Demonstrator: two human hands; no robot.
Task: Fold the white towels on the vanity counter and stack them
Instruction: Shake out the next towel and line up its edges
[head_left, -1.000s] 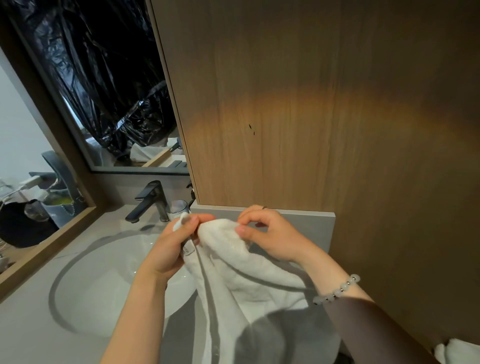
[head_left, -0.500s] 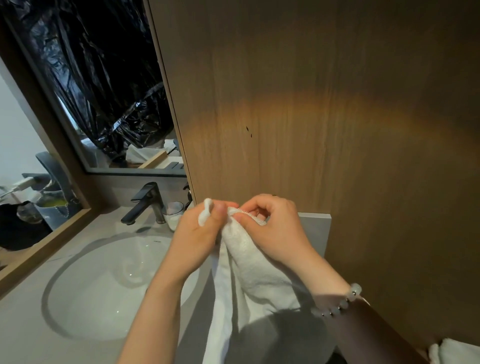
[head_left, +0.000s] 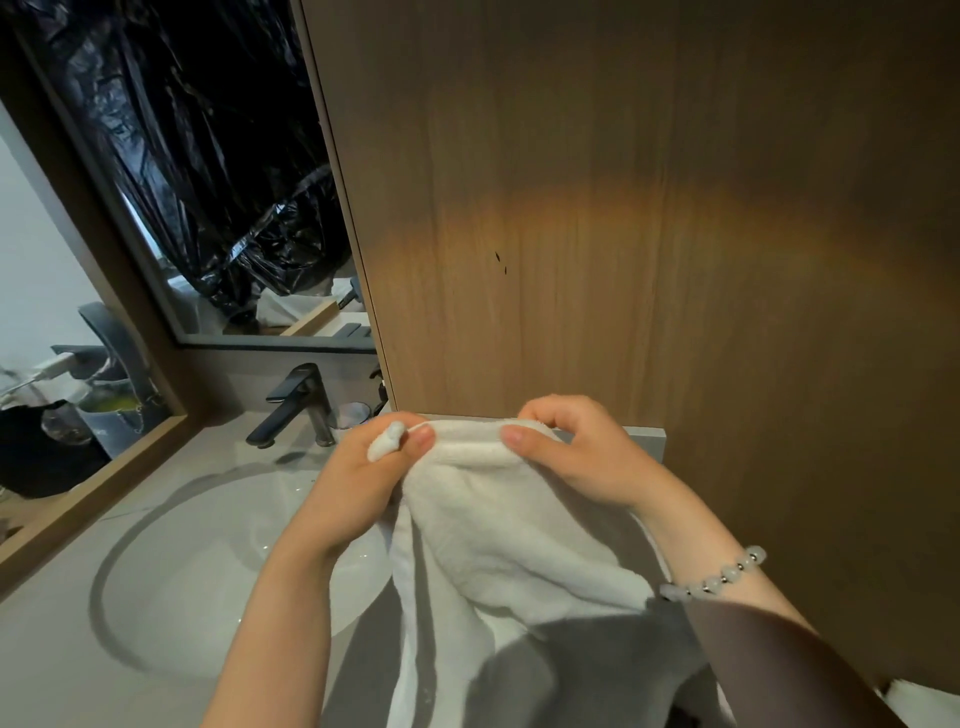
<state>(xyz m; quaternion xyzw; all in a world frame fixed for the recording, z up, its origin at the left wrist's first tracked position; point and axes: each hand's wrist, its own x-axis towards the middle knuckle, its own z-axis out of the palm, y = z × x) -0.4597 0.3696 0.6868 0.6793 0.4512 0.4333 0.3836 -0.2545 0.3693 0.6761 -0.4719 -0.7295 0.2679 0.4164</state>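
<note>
A white towel (head_left: 498, 530) hangs in front of me above the vanity counter (head_left: 57, 644), its lower part falling out of the frame's bottom. My left hand (head_left: 363, 473) pinches the towel's top edge at its left corner, a small white tip poking out between the fingers. My right hand (head_left: 576, 457) pinches the same top edge a short way to the right, so a short stretch of hem runs between both hands. A bit of another white towel (head_left: 914, 701) shows at the bottom right corner.
A round white sink (head_left: 208, 577) lies below and left of my hands, with a dark faucet (head_left: 296, 405) and a small glass (head_left: 353, 415) behind it. A wooden cabinet panel (head_left: 649, 208) rises directly ahead. A mirror (head_left: 218, 171) hangs at the left.
My hands have drawn apart along the towel's top edge, the right one sliding rightwards, so the hem between them is now stretched out and the towel hangs wider.
</note>
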